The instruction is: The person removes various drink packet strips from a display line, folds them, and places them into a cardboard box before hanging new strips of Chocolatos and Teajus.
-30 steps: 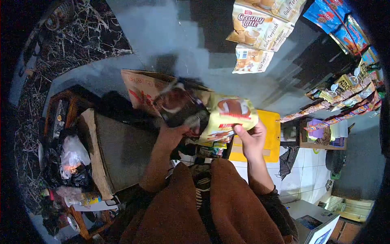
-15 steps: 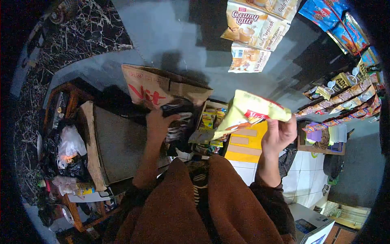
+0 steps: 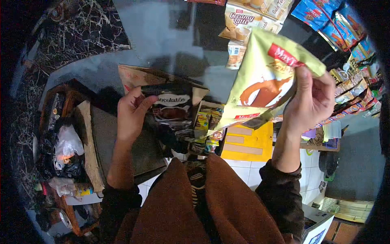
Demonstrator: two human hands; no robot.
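Pinched in my right hand (image 3: 309, 101) is a pale yellow Max Tea packet (image 3: 260, 81), gripped at its right side and raised in front of the hanging sachets. Its printed front, with a red label and a cup of tea, faces me. My left hand (image 3: 132, 110) has its thumb and fingers closed on the edge of a black Chocolatos sachet strip (image 3: 172, 107), which hangs down in dark folds. Behind that strip stands a brown cardboard box (image 3: 126, 75), mostly covered by it. The fingertips behind both packets are hidden.
A box of small yellow sachets (image 3: 205, 120) sits between my hands, beside a yellow panel (image 3: 252, 142). Creamy Latte sachets (image 3: 239, 20) and blue packets (image 3: 317, 14) hang above. Left are a wooden-edged board (image 3: 91, 150) and plastic bags (image 3: 69, 142).
The Max Tea packet has risen and turned its front toward me. My left hand has moved left and lifted the black sachet strip up from in front of the cardboard box.
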